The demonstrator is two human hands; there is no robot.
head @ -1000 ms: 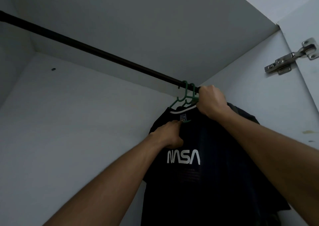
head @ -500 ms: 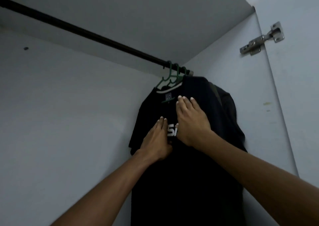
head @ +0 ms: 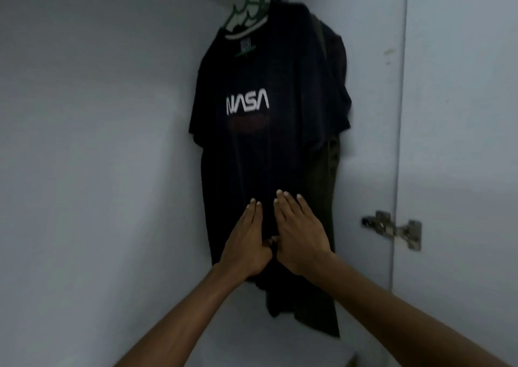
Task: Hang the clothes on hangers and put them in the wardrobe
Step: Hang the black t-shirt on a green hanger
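A dark NASA T-shirt (head: 252, 147) hangs from green hangers (head: 249, 7) at twelve o'clock. The left hand (head: 246, 243) and right hand (head: 297, 237) lie flat, fingers straight, side by side against its lower front, grasping nothing.

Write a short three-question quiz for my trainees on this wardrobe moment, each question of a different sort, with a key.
1. True or false: the NASA T-shirt hangs from a green hanger.
2. Multiple choice: how do the left hand and right hand meet the shirt?
A. Both pinch the collar
B. Both lie flat, fingers straight, on its lower front
C. One pulls a sleeve
3. Fill in: behind the black shirt, on its right, hangs a dark ____ garment.

Key: 1 true; 2 B; 3 olive.
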